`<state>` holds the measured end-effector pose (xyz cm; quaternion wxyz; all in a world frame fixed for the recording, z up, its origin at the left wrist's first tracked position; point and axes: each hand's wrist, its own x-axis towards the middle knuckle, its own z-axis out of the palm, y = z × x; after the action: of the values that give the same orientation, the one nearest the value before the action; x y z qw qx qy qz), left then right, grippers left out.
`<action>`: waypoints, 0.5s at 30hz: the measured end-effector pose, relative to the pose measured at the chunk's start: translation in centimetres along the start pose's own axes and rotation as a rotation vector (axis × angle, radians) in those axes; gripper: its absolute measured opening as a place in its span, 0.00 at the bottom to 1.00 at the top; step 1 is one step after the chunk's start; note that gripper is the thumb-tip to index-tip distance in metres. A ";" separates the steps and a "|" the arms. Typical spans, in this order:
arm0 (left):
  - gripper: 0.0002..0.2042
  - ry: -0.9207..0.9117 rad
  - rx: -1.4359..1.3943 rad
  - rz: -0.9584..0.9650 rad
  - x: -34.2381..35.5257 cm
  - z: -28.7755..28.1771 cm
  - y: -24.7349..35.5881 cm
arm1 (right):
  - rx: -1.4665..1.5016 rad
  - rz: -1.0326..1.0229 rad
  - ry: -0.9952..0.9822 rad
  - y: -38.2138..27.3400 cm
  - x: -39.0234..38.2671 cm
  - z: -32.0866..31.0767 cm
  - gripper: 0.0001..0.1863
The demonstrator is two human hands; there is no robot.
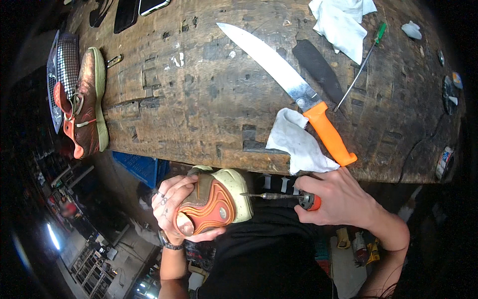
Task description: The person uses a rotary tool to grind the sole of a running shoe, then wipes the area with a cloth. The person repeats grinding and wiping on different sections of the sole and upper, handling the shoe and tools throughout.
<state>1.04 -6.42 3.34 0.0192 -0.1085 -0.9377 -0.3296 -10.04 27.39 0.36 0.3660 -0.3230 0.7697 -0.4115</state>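
Observation:
My left hand grips a brown and orange shoe just below the table's front edge, its thumb low on the upper and its fingers over the top. The orange heel panel faces up and the pale, speckled sole points to the right. In my right hand is a slim pointed metal tool with an orange-red handle, held level. Its tip is at the sole's edge; whether it goes in, I cannot tell. The matching shoe lies on its side at the table's left end.
On the worn wooden table lie a large knife with an orange handle, white cloths, a dark flat piece and a green-handled screwdriver. Phones are at the far left. A blue crate sits below the edge.

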 end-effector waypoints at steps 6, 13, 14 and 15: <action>0.39 0.012 -0.020 0.002 0.4 -0.1 -0.3 | 0.037 0.085 -0.081 -0.1 0.1 -0.5 0.17; 0.43 -0.009 -0.020 0.023 0.3 -0.1 -0.8 | 0.025 0.053 -0.061 -0.1 0.2 -0.5 0.17; 0.43 -0.010 -0.012 0.031 0.3 -0.1 -0.8 | 0.027 0.057 -0.060 -0.1 0.2 -0.5 0.17; 0.43 -0.010 -0.017 0.021 0.2 -0.2 -0.8 | 0.020 0.071 -0.073 -0.2 0.2 -0.5 0.17</action>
<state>0.62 -7.12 2.99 0.0171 -0.1200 -0.9337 -0.3370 -10.55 27.35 0.63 0.4115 -0.3068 0.7626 -0.3937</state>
